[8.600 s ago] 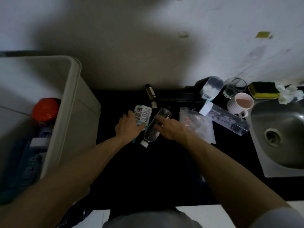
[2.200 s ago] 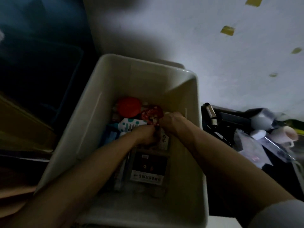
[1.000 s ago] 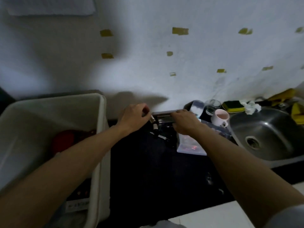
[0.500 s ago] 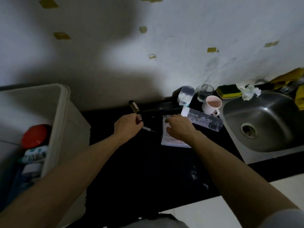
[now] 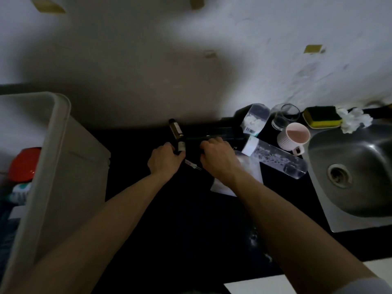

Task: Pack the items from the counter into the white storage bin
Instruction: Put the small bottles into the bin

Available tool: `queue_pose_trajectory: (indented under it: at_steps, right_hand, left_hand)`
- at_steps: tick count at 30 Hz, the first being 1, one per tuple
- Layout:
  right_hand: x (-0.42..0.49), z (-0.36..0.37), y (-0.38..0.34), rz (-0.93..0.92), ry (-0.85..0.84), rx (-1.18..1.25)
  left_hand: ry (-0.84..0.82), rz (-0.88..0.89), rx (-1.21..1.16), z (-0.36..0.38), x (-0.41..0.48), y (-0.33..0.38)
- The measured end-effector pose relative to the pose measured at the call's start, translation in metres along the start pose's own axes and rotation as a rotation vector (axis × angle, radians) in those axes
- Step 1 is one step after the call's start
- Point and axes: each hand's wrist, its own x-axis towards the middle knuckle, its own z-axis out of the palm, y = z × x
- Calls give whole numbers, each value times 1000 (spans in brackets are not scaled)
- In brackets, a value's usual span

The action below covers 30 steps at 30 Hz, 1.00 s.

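Left hand (image 5: 164, 161), grip snug around small bottle (image 5: 181, 146).

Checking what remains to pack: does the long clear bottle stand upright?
No, the clear bottle lies on its side on the black counter, next to the sink.

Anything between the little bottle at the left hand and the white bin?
Nothing visible. The black counter between the small labelled bottle, gripped by the left hand, and the white storage bin looks bare, though it is dark there. Only the bin's tall side wall has to be cleared.
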Motion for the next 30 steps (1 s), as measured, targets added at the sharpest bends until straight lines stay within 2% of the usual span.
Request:
queue_pose_trajectory:
  at_steps: [9,15,18,21,24,26,30]
  right_hand:
    - [61,14,-20,84,71,26]
    - [94,28,-43,134,46,52]
    - [111,33,-50,124,-20,44]
    - [125,41,-54,198,-82,-6]
    - [130,50,-56,285,-125,49]
    - [132,53,-56,325,-107,93]
    - [124,48,-64,296,-64,164]
  left_hand:
    - [-50,-138,-39,24,31,-2]
    - [-124,-194,-130,17,31,-28]
    - [-146,-238,-200,-1,25,-41]
    - [-119,-254,-257,-23,16,-60]
    - [-91,-264,-284,-32,13,-79]
    - [-73,-274,-308,-36,10,-85]
    - [-38,-297,-345,-47,9,-83]
